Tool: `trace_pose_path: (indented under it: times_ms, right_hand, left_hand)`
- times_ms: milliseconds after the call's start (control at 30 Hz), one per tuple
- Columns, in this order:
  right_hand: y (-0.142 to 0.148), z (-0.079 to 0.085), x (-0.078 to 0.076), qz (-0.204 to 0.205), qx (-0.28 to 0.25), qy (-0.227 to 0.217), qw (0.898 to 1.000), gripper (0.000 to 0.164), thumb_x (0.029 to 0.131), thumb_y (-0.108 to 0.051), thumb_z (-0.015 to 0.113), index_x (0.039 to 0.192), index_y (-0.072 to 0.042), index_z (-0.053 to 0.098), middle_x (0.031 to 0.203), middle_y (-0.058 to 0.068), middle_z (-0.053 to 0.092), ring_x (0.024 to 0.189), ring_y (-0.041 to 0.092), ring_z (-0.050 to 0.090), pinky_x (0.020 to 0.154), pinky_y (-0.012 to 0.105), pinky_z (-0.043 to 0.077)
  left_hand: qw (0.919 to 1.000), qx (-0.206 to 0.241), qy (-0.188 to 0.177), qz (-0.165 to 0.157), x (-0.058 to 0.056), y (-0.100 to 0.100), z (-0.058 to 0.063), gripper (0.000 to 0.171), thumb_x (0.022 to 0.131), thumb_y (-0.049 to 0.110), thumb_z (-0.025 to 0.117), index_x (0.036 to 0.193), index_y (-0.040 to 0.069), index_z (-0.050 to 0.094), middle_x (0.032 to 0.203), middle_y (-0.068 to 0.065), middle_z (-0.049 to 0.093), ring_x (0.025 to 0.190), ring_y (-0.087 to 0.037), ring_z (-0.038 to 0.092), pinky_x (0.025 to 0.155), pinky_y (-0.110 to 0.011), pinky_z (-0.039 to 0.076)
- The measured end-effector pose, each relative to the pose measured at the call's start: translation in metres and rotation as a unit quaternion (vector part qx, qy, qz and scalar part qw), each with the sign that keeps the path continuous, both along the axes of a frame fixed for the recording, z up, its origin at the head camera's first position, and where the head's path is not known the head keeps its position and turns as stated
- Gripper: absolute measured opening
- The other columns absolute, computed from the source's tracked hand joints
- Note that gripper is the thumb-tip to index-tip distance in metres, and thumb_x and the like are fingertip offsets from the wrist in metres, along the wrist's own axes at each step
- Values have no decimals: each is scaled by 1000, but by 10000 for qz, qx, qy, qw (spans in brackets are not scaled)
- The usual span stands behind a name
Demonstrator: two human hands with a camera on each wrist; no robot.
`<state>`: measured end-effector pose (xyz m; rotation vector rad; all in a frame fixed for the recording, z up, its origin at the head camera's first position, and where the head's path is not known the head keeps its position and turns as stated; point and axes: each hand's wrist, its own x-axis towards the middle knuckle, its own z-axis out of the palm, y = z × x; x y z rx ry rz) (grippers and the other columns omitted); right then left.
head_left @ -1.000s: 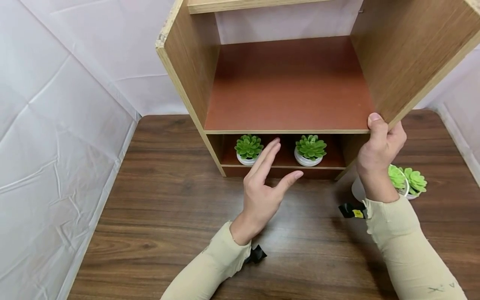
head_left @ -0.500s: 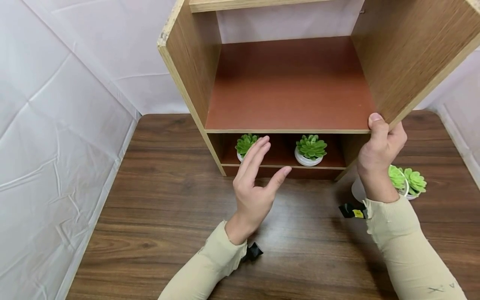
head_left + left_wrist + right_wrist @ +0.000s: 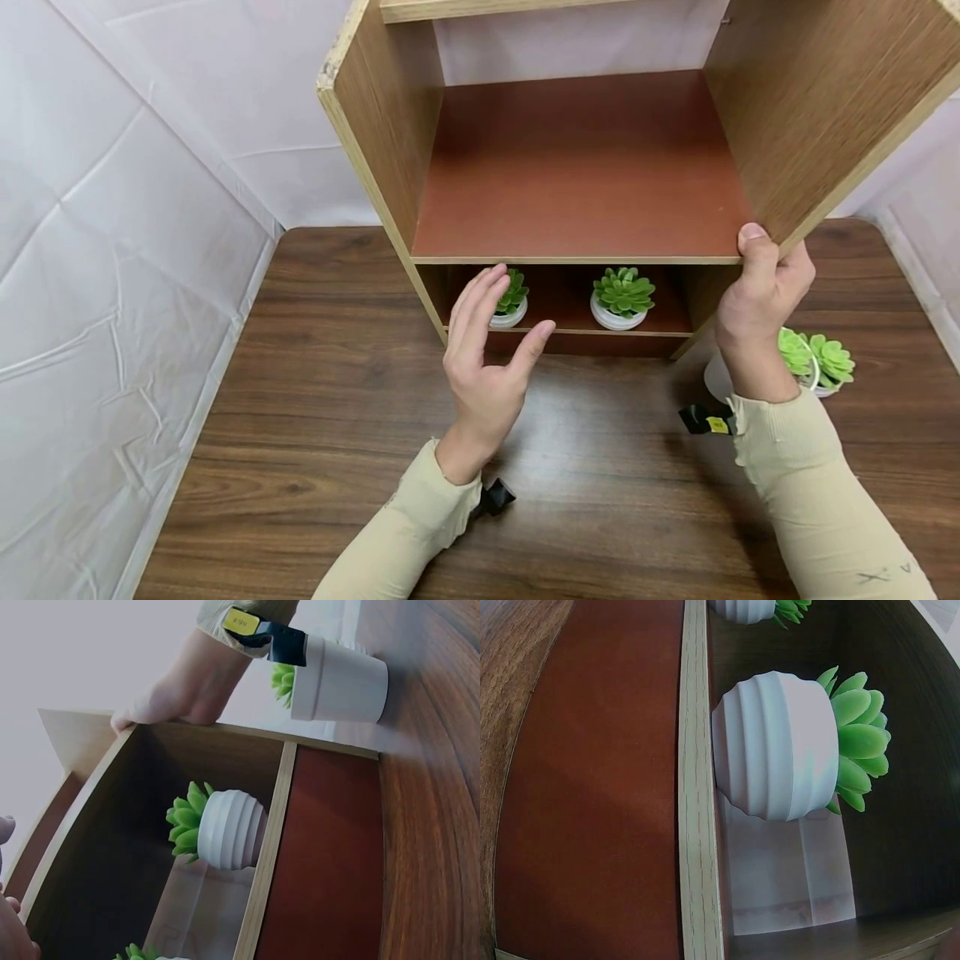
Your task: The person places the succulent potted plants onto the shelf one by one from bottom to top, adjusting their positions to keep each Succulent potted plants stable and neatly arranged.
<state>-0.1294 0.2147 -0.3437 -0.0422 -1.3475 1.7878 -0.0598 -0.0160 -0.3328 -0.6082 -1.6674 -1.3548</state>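
Note:
A wooden shelf unit (image 3: 581,171) with red-brown boards stands upright on the table. My right hand (image 3: 757,304) grips its front right edge, thumb on the middle board and fingers round the outside of the side panel. My left hand (image 3: 480,367) is held in front of the low compartment, fingers extended and thumb spread, with nothing in it. It partly covers the left potted succulent (image 3: 512,302) in the head view. A second potted succulent (image 3: 623,298), in a ribbed white pot (image 3: 776,746), sits to the right in that compartment.
Outside the unit's right side stand a larger white pot (image 3: 717,379) with green leaves and another light-green succulent (image 3: 830,363), partly behind my right wrist. White sheeting (image 3: 112,317) lines the left and back of the wood-grain table (image 3: 300,467).
My left hand has moved left across the front of the low compartment, now overlapping the left succulent from its left side. The right hand keeps its grip on the shelf unit.

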Motion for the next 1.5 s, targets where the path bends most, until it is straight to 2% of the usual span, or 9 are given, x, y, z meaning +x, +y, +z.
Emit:
trace_pose_path:
  times_ms: [200, 433, 633, 767, 867, 1067, 1300, 1500]
  right_hand:
    - [0, 0, 0, -10, -24, 3, 10000, 18, 81, 0, 48, 78, 5, 64, 74, 14, 60, 73, 23, 55, 69, 27, 40]
    - [0, -1, 0, -86, 63, -41, 9999, 19, 81, -1, 48, 78, 5, 65, 74, 13, 61, 72, 22, 54, 69, 26, 40]
    - [0, 0, 0, -124, 92, -53, 9999, 19, 81, -1, 48, 77, 4, 65, 73, 12, 61, 72, 21, 54, 69, 26, 39]
    - [-1, 0, -1, -121, 57, -47, 9999, 19, 81, -1, 48, 77, 5, 65, 73, 13, 61, 72, 22, 54, 69, 26, 40]
    - [-1, 0, -1, -107, -3, -52, 9999, 18, 81, -1, 48, 77, 5, 65, 74, 13, 61, 72, 22, 55, 69, 26, 40]
    - [-1, 0, 0, -86, 17, -22, 10000, 19, 81, -1, 48, 78, 6, 65, 75, 14, 61, 74, 22, 55, 69, 27, 40]
    - [0, 0, -1, -95, 49, 14, 9999, 19, 82, -1, 47, 77, 6, 64, 74, 13, 61, 73, 22, 55, 69, 27, 40]
    - [0, 0, -1, -65, 28, 4, 10000, 19, 82, -1, 47, 79, 6, 65, 74, 14, 61, 73, 22, 55, 69, 27, 40]
  left_hand:
    - [9997, 98, -50, 195, -1, -5, 2, 45, 72, -1, 74, 111, -14, 54, 114, -29, 52, 112, -43, 44, 95, -50, 32]
    - [9979, 252, -132, 590, -3, -11, 1, 47, 69, -6, 73, 110, -15, 54, 115, -29, 51, 111, -44, 42, 95, -50, 31]
    - [9967, 348, -105, 722, -3, -14, 1, 42, 74, 1, 72, 111, -12, 55, 115, -29, 51, 110, -44, 43, 93, -49, 32]
    - [9952, 436, -82, 867, -5, -18, 2, 43, 74, 1, 72, 111, -12, 55, 115, -29, 51, 109, -42, 44, 93, -48, 32]
    - [9939, 421, -47, 1017, -6, -20, 4, 43, 73, 0, 72, 111, -12, 55, 115, -29, 51, 109, -42, 43, 92, -48, 32]
    - [9887, 551, 30, 1393, -8, -27, 4, 43, 77, 10, 73, 110, -11, 56, 113, -28, 52, 108, -42, 43, 92, -48, 31]
    - [9823, 735, -124, 1717, -13, -35, 3, 49, 78, 13, 74, 114, -13, 53, 117, -27, 50, 112, -39, 41, 94, -46, 30]
    - [9793, 837, -392, 1799, -17, -42, 4, 53, 78, 7, 72, 121, -13, 48, 122, -27, 45, 116, -36, 40, 97, -43, 29]
